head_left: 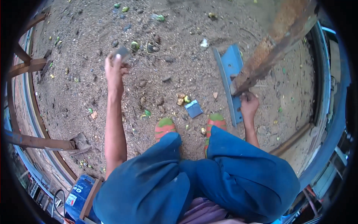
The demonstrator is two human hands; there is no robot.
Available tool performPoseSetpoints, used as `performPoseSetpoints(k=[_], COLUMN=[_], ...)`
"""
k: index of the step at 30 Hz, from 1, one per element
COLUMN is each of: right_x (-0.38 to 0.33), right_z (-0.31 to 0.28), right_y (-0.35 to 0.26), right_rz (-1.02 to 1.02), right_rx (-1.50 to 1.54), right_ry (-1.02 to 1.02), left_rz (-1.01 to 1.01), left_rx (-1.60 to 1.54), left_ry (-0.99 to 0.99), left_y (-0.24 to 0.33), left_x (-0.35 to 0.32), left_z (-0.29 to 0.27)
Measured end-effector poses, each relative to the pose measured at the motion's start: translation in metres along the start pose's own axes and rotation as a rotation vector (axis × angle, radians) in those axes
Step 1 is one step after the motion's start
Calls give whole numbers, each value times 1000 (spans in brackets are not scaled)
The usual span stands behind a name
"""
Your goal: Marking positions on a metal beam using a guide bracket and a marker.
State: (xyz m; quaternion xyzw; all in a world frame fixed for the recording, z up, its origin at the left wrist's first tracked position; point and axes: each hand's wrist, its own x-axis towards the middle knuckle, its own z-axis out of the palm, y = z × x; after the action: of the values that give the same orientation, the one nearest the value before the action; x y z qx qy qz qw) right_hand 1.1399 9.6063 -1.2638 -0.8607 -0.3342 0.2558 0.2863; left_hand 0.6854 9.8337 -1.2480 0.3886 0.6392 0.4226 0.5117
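Observation:
My left hand (115, 74) reaches out over the dirt, its fingers closed on a small dark grey flat piece (123, 54), slightly blurred. On the right, my right hand (249, 106) is closed at the edge of a blue metal channel (229, 65) with holes in it. A rusty metal post (276, 48) slants down from the upper right, and its lower end rests on or against the channel beside my fingers. My right fingertips are partly hidden there. A small blue square packet (194, 108) lies on the ground in front of my shoes.
Sandy dirt strewn with stones and green and yellow bits surrounds my striped shoes (165, 127). Rusty legs with foot plates (80, 143) stand along the left, before a curved-looking frame edge. A blue container (80, 194) sits at lower left. A blue frame (323, 86) borders the right.

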Motion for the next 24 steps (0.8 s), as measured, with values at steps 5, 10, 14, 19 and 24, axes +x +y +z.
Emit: performPoseSetpoints(k=[5, 10, 14, 19, 24], right_x=[1, -3, -3, -1, -3], right_z=[-2, 13, 11, 10, 12], right_y=[34, 31, 35, 36, 36], right_rz=[64, 2, -74, -51, -22], right_rx=[56, 44, -7, -39, 3], right_ry=[27, 58, 86, 65, 52], left_rz=[225, 471, 616, 652, 824], left_rx=[481, 528, 913, 1012, 1039], left_ry=[68, -645, -909, -933, -961], left_y=[-24, -63, -81, -81, -83], left_x=[-33, -147, -188, -191, -185], left_z=[41, 99, 124, 127, 123])
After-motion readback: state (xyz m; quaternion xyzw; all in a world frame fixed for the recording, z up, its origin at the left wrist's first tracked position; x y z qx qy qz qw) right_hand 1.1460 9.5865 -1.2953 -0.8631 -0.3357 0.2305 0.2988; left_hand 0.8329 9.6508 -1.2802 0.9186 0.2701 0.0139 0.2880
